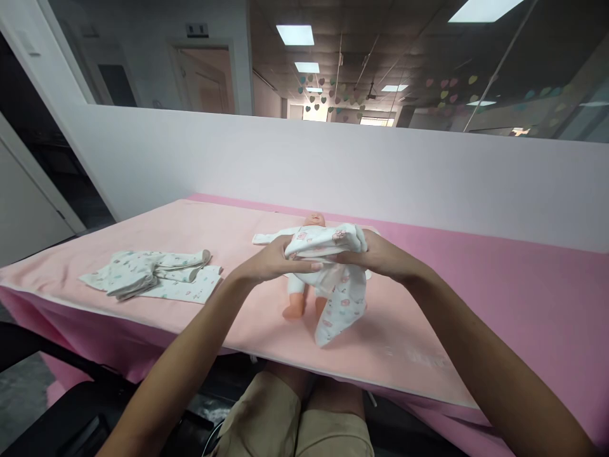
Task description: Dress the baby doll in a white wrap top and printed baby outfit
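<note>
Both my hands hold up a white baby garment with a small pink print (pixel 341 311), bunched at the top, with one part hanging down. My left hand (pixel 273 259) is closed on its left side, thumb and fingers at the gathered edge. On the opposite side my right hand (pixel 383 255) grips it, some fingers hidden in the cloth. Behind and below the garment a baby doll (pixel 295 304) lies on its back, head away from me. A white sleeve (pixel 271 237) stretches out to its left. The cloth hides most of the doll's body.
Several folded white printed baby clothes (pixel 157 276) lie to the left on the pink table cover (pixel 238 219). A low white partition (pixel 333 162) with glass above stands behind the table. A black chair (pixel 61 412) is at the lower left.
</note>
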`<state>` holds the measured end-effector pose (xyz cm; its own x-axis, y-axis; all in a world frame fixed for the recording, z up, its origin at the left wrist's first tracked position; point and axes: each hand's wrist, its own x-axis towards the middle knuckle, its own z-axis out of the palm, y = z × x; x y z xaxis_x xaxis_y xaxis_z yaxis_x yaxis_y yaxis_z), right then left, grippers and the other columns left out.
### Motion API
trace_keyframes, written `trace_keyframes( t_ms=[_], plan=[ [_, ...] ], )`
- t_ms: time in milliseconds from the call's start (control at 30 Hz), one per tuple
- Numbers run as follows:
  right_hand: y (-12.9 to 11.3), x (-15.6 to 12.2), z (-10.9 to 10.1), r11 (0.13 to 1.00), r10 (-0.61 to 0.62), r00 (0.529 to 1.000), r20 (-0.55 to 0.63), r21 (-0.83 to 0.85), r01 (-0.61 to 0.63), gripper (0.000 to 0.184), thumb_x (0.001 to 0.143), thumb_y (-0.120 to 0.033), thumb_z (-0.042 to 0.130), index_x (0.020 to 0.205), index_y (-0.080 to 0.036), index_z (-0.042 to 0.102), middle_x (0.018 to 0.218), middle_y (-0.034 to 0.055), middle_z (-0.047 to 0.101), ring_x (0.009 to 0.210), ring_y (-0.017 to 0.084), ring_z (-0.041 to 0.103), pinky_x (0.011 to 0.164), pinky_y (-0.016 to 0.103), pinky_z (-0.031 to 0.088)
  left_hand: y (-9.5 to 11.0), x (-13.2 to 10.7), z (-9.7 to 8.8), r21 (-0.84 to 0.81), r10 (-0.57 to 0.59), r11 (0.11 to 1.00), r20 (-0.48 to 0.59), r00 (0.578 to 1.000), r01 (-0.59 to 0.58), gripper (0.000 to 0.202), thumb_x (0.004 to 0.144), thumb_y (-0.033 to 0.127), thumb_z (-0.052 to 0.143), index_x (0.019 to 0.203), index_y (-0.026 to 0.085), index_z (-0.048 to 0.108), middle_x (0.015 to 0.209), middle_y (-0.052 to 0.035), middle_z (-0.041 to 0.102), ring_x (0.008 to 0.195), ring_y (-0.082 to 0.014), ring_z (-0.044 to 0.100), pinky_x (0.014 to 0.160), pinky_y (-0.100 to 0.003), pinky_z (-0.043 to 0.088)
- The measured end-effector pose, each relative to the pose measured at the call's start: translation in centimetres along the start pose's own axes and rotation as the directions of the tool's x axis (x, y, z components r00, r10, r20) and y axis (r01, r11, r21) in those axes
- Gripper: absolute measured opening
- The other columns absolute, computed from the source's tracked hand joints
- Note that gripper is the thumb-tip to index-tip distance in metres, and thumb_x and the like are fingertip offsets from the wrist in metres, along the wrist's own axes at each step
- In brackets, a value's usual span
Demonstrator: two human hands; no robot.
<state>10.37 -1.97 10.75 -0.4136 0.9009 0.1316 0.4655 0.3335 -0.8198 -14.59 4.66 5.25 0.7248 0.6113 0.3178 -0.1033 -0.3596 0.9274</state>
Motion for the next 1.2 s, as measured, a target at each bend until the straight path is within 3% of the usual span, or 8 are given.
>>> trace_keyframes(
  t_ms=[200, 400, 567, 667, 767, 900, 1000, 1200],
  plan=[
    [2.4, 0.4, 3.4, 0.999, -0.034, 0.978, -0.204, -0.025, 0.029, 0.036, 0.092, -0.042, 0.073, 0.122, -0.020, 0.074, 0.121, 0.0095, 0.077, 0.105, 0.030, 0.073, 0.084, 0.039, 0.058, -2.4, -2.4, 2.4, -0.103, -0.054, 0.994, -0.235, 0.971, 0.030, 0.051, 0.086, 0.043, 0.084, 0.130, 0.020, 0.074, 0.137, -0.0102, 0.074, 0.131, -0.0321, 0.065, 0.109, -0.041, 0.052],
    [5.0, 0.0, 7.6, 0.974, 0.033, 0.969, -0.243, -0.210, -0.086, 0.031, 0.092, -0.031, 0.064, 0.120, -0.021, 0.072, 0.116, 0.0081, 0.078, 0.105, 0.031, 0.072, 0.089, 0.042, 0.056, -4.4, -6.2, 5.2, -0.111, -0.195, 0.980, -0.379, 0.904, 0.165, 0.044, 0.092, 0.044, 0.073, 0.125, 0.015, 0.074, 0.124, -0.0110, 0.079, 0.119, -0.0342, 0.071, 0.100, -0.041, 0.056],
    [6.9, -0.7, 10.8, 0.953, 0.146, 0.972, -0.185, -0.237, -0.188, 0.047, 0.089, -0.033, 0.069, 0.136, -0.027, 0.065, 0.127, 0.0078, 0.076, 0.114, 0.033, 0.070, 0.093, 0.041, 0.053, -8.1, -9.5, 6.4, 0.073, -0.255, 0.945, -0.451, 0.856, 0.320, 0.043, 0.101, 0.048, 0.056, 0.132, 0.020, 0.065, 0.125, -0.0103, 0.076, 0.117, -0.0317, 0.069, 0.099, -0.042, 0.054],
    [8.3, -0.6, 12.5, 0.918, 0.188, 0.968, -0.168, -0.319, -0.234, 0.043, 0.092, -0.034, 0.066, 0.135, -0.027, 0.064, 0.125, 0.0081, 0.076, 0.112, 0.033, 0.070, 0.089, 0.039, 0.052, -10.3, -10.6, 6.5, 0.227, -0.301, 0.862, -0.491, 0.818, 0.453, 0.040, 0.103, 0.051, 0.051, 0.127, 0.022, 0.062, 0.123, -0.0114, 0.076, 0.113, -0.0334, 0.070, 0.096, -0.044, 0.052],
    [9.8, -0.2, 14.1, 0.885, 0.197, 0.969, -0.146, -0.399, -0.240, 0.044, 0.095, -0.036, 0.063, 0.137, -0.024, 0.060, 0.124, 0.0104, 0.075, 0.112, 0.034, 0.070, 0.088, 0.038, 0.051, -11.5, -10.8, 6.5, 0.397, -0.297, 0.760, -0.492, 0.818, 0.514, 0.037, 0.104, 0.052, 0.049, 0.121, 0.021, 0.062, 0.115, -0.0132, 0.078, 0.112, -0.0370, 0.070, 0.103, -0.049, 0.045],
    [11.6, 0.2, 15.8, 0.834, 0.127, 0.979, -0.162, -0.516, -0.194, 0.039, 0.098, -0.033, 0.058, 0.135, -0.018, 0.060, 0.129, 0.0150, 0.072, 0.116, 0.034, 0.069, 0.093, 0.040, 0.050, -12.3, -10.3, 6.4, 0.503, -0.261, 0.699, -0.483, 0.836, 0.509, 0.035, 0.106, 0.049, 0.046, 0.113, 0.021, 0.066, 0.099, -0.0121, 0.080, 0.105, -0.0369, 0.072, 0.107, -0.052, 0.040],
    [12.3, 0.1, 16.0, 0.870, 0.028, 0.979, -0.200, -0.478, -0.122, 0.042, 0.096, -0.031, 0.061, 0.136, -0.020, 0.060, 0.135, 0.0151, 0.070, 0.122, 0.032, 0.067, 0.100, 0.040, 0.050, -13.0, -9.9, 5.7, 0.451, -0.214, 0.769, -0.485, 0.848, 0.453, 0.031, 0.104, 0.046, 0.050, 0.106, 0.021, 0.069, 0.096, -0.0087, 0.079, 0.104, -0.0332, 0.072, 0.103, -0.046, 0.045],
    [13.3, 0.8, 14.0, 0.964, 0.079, 0.967, -0.242, -0.229, -0.136, 0.044, 0.086, -0.032, 0.069, 0.129, -0.021, 0.066, 0.121, 0.0087, 0.077, 0.107, 0.032, 0.072, 0.089, 0.040, 0.054, -14.1, -8.9, 3.8, 0.255, -0.103, 0.934, -0.479, 0.872, 0.251, 0.024, 0.103, 0.035, 0.050, 0.098, 0.019, 0.067, 0.094, -0.0054, 0.074, 0.092, -0.0245, 0.068, 0.084, -0.035, 0.052]
  ],
)
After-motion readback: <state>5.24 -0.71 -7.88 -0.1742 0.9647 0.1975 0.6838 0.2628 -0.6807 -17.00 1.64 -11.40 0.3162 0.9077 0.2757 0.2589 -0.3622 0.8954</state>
